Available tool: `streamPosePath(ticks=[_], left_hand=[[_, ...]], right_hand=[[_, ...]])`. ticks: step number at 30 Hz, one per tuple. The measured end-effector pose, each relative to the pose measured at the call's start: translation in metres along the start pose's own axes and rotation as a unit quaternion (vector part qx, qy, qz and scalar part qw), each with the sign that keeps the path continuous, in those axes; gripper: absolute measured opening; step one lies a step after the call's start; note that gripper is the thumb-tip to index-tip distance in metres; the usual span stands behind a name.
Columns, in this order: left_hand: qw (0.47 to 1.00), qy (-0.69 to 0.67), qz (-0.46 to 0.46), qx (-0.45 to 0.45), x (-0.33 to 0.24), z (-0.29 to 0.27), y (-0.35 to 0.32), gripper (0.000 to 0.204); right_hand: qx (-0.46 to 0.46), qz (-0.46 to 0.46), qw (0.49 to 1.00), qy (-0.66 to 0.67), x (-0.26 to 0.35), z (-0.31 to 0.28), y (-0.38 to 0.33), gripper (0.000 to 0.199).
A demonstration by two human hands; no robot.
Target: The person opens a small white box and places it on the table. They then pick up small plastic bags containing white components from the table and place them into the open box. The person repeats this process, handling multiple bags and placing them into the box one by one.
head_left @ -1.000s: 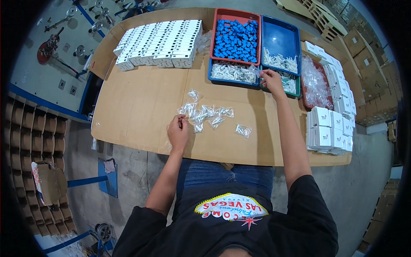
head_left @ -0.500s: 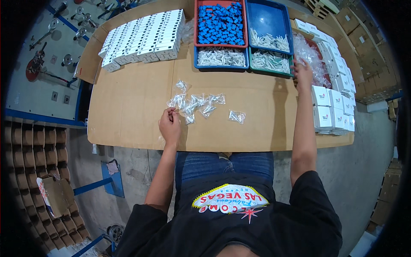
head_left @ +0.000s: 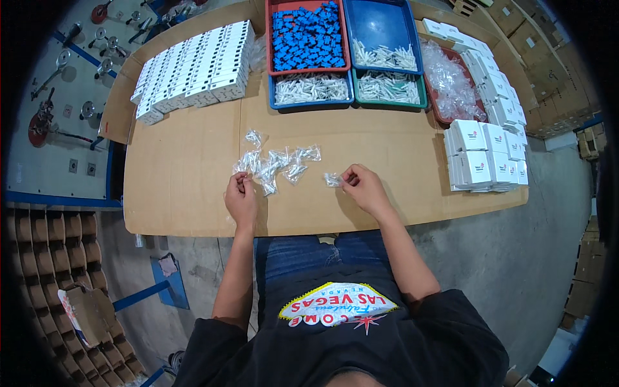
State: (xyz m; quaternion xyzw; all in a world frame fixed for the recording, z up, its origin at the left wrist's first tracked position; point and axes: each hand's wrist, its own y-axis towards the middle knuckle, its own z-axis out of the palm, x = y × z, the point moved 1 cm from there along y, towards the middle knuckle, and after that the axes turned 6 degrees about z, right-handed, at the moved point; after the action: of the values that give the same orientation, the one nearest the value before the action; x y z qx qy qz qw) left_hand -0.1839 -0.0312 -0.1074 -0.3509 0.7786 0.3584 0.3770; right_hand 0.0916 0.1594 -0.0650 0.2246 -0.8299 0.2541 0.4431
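Observation:
My left hand (head_left: 241,193) rests on the cardboard-covered table (head_left: 187,168), fingers pinched on a small clear bag at the near left edge of a pile of small clear bags (head_left: 277,162) holding white parts. My right hand (head_left: 362,184) sits near the table's front, its fingers closed on one small clear bag (head_left: 333,179) that lies apart to the right of the pile.
At the back stand a red tray of blue parts (head_left: 307,35), blue trays of white parts (head_left: 311,88) (head_left: 385,39), a green tray (head_left: 392,87) and a red tray of clear bags (head_left: 451,80). White boxes lie in rows at back left (head_left: 193,64) and stacked at right (head_left: 487,155).
My right hand has come back from the trays at the far right to the table's front and now pinches a small bag. My left hand stayed by the pile.

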Motion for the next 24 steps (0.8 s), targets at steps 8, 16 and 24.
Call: streamPosePath(ticks=[8, 16, 24], left_hand=[[0.999, 0.026, 0.001, 0.018, -0.005, -0.001, 0.0, 0.015], [0.999, 0.03, 0.003, 0.02, -0.001, -0.002, 0.0, 0.015], [0.999, 0.049, 0.013, 0.015, -0.002, -0.003, -0.001, 0.015]], right_hand=[[-0.026, 0.049, 0.962, 0.268, -0.01, -0.017, 0.002, 0.017], [-0.074, 0.001, 0.949, 0.306, -0.015, -0.034, 0.003, 0.024], [-0.08, -0.006, 0.866, 0.494, -0.006, -0.051, 0.011, 0.025]])
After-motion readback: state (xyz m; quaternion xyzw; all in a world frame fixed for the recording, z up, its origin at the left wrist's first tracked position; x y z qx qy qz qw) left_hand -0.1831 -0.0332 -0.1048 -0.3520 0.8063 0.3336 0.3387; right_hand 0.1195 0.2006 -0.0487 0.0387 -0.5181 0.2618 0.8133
